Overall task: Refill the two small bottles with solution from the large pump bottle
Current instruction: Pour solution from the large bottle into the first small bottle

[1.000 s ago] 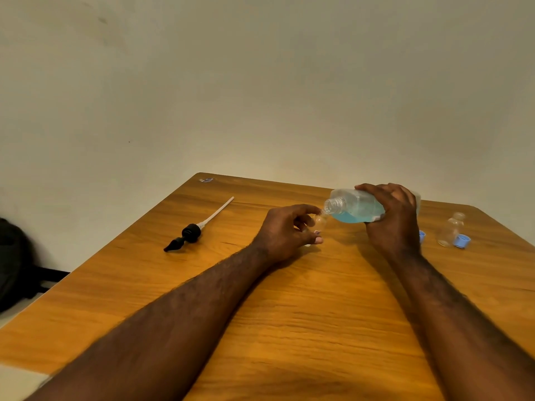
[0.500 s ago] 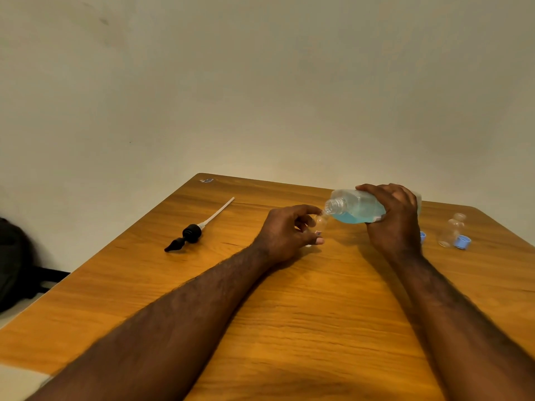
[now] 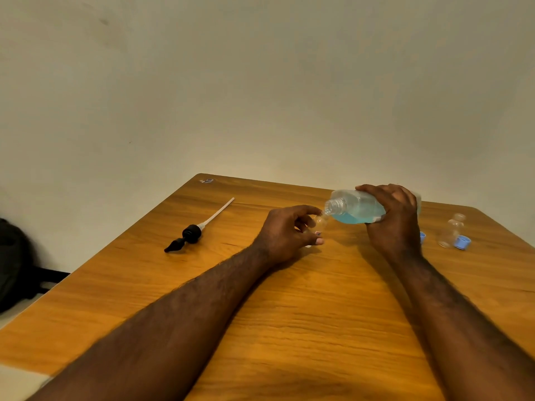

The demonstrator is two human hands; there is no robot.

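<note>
Both curled — left hand (image 3: 286,234) pinches small bottle (image 3: 320,224) | right hand (image 3: 398,224) grips tilted large bottle (image 3: 357,208)

Blue on amber wood
Desk (image 3: 289,328) amber-brown, streaked grain; large bottle (image 3: 357,208) clear, its liquid turquoise; pump (image 3: 191,233) black, tube white (near the left edge); cap (image 3: 462,243) pale blue.

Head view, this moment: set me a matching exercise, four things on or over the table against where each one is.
1 large bottle
2 pump head
3 first small bottle
4 second small bottle

A lying on the table, far left
B tipped sideways in the right hand
C standing uncapped far right, beside a blue cap
D held by the left hand under the large bottle's mouth

Pairs: 1-B, 2-A, 3-D, 4-C
</note>
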